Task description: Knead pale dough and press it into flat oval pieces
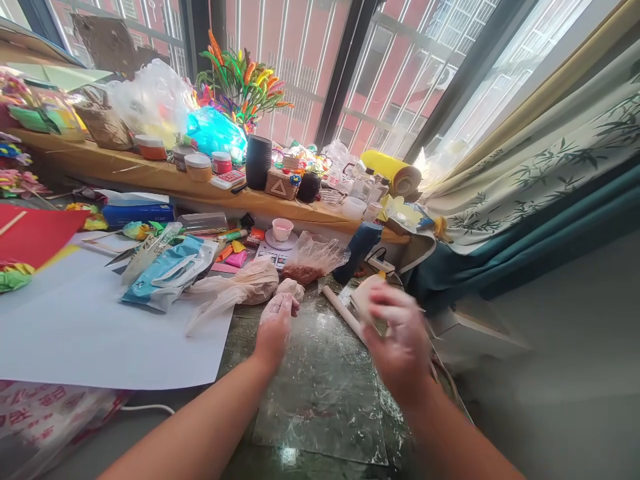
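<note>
In the head view, my left hand [275, 327] was pinched closed, fingertips against or just before a pale lump [291, 288] at the far end of the clear mat [320, 393]; I couldn't tell whether they gripped it. My right hand [397, 333] was blurred, fingers curled beside a pale piece [367, 295] above the wooden stick [344, 313]; its grip was unclear too. A knotted plastic bag [257, 280] lay left of the lump. I judged the lump light, soft and easily dented, perhaps tacky, best cupped gently from both sides; the pale piece seemed flatter, safest held by its edges.
</note>
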`<action>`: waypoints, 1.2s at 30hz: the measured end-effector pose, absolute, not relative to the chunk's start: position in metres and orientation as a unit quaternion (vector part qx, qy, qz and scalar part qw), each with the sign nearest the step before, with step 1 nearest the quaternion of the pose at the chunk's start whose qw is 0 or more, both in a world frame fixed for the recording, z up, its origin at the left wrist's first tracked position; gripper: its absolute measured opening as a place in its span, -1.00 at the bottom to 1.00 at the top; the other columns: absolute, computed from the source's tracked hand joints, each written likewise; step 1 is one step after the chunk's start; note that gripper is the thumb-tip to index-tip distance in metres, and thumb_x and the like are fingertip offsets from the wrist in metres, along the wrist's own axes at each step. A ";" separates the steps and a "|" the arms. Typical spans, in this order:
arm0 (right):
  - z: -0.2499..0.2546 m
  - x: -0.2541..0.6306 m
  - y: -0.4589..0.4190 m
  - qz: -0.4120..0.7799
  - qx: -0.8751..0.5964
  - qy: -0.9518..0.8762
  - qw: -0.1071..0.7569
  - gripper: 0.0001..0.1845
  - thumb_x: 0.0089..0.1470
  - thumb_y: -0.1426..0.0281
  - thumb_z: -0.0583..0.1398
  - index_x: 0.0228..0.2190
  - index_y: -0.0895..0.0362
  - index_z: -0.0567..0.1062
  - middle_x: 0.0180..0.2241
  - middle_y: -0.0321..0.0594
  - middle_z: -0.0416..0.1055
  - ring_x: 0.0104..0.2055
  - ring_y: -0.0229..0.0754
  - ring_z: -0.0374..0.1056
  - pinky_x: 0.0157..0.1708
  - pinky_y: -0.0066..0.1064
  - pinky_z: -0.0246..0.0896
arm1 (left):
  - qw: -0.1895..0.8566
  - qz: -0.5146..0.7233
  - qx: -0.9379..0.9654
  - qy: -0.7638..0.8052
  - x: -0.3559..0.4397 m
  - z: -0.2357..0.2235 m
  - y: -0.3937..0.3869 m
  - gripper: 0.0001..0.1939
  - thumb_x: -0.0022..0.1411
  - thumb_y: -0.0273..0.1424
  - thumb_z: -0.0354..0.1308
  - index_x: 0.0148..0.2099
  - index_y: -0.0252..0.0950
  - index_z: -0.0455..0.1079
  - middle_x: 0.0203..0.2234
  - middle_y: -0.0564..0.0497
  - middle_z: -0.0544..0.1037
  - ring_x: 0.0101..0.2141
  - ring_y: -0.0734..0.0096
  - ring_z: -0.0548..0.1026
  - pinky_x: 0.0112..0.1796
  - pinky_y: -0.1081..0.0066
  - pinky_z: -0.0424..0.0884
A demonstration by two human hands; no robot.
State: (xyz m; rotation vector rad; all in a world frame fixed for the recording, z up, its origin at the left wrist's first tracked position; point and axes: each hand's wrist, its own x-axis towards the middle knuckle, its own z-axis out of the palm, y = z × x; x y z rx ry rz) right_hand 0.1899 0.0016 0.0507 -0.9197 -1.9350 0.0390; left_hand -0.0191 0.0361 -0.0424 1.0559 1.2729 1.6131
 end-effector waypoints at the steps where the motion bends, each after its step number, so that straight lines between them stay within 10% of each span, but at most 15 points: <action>1: 0.032 0.187 -0.007 0.044 -0.367 -0.830 0.418 -0.75 0.16 0.39 0.27 -0.09 -0.01 0.46 0.03 -0.04 0.45 0.13 0.07 0.40 0.17 0.07 0.31 | 0.395 0.637 0.428 0.504 -0.020 -0.042 0.036 -0.63 0.38 -0.19 0.00 -0.44 -0.22 0.37 -0.49 0.02 0.43 -0.44 0.34 0.38 -0.33 0.34 0.33; 4: -0.019 0.180 -0.026 0.108 -0.317 -0.905 0.264 -0.68 0.15 0.28 0.30 -0.05 0.00 0.47 0.03 -0.06 0.48 0.12 0.08 0.41 0.22 0.07 0.25 | 0.375 0.631 0.448 0.511 -0.020 -0.043 0.037 -0.61 0.39 -0.17 -0.01 -0.45 -0.21 0.36 -0.51 0.02 0.42 -0.44 0.32 0.38 -0.31 0.33 0.33; 9: -0.034 0.180 -0.009 0.156 -0.450 -0.834 0.279 -0.71 0.22 0.36 0.17 -0.02 0.07 0.48 0.04 0.00 0.47 0.13 0.05 0.38 0.17 0.02 0.29 | 0.357 0.626 0.454 0.524 -0.020 -0.044 0.037 -0.60 0.40 -0.18 -0.03 -0.45 -0.21 0.37 -0.48 0.00 0.46 -0.42 0.30 0.42 -0.29 0.33 0.36; 14: -0.012 0.168 0.035 0.204 -0.356 -0.907 0.097 -0.15 -0.01 0.25 0.38 0.27 0.12 0.29 0.31 0.03 0.24 0.36 0.14 0.11 0.33 0.01 0.02 | 0.326 0.615 0.492 0.523 -0.022 -0.042 0.035 -0.61 0.39 -0.19 0.00 -0.47 -0.20 0.37 -0.50 0.00 0.44 -0.40 0.27 0.40 -0.27 0.31 0.35; 21: 0.005 0.142 0.068 0.170 -0.326 -0.930 -0.018 -0.28 -0.24 0.23 0.52 0.00 0.07 0.53 -0.08 -0.09 0.50 0.02 0.11 0.37 0.05 -0.08 0.28 | 0.359 0.616 0.460 0.529 -0.020 -0.036 0.034 -0.61 0.41 -0.25 -0.04 -0.47 -0.20 0.35 -0.51 0.02 0.42 -0.43 0.30 0.40 -0.32 0.33 0.34; 32: 0.021 0.153 0.048 0.294 -0.381 -0.877 -0.002 -0.63 -0.07 0.44 0.36 -0.14 0.04 0.58 -0.24 -0.29 0.55 -0.24 -0.14 0.44 -0.26 -0.36 0.31 | 0.361 0.608 0.453 0.543 -0.020 -0.034 0.033 -0.62 0.41 -0.29 -0.05 -0.47 -0.21 0.35 -0.48 0.00 0.45 -0.39 0.29 0.42 -0.26 0.30 0.33; 36: 0.042 0.169 0.038 0.330 -0.445 -0.822 0.134 -0.79 0.03 0.50 0.26 -0.25 0.08 0.58 -0.31 -0.28 0.56 -0.29 -0.18 0.45 -0.29 -0.38 0.34 | 0.387 0.624 0.422 0.531 -0.018 -0.035 0.034 -0.63 0.39 -0.26 -0.01 -0.47 -0.22 0.37 -0.48 0.01 0.46 -0.42 0.32 0.41 -0.30 0.32 0.35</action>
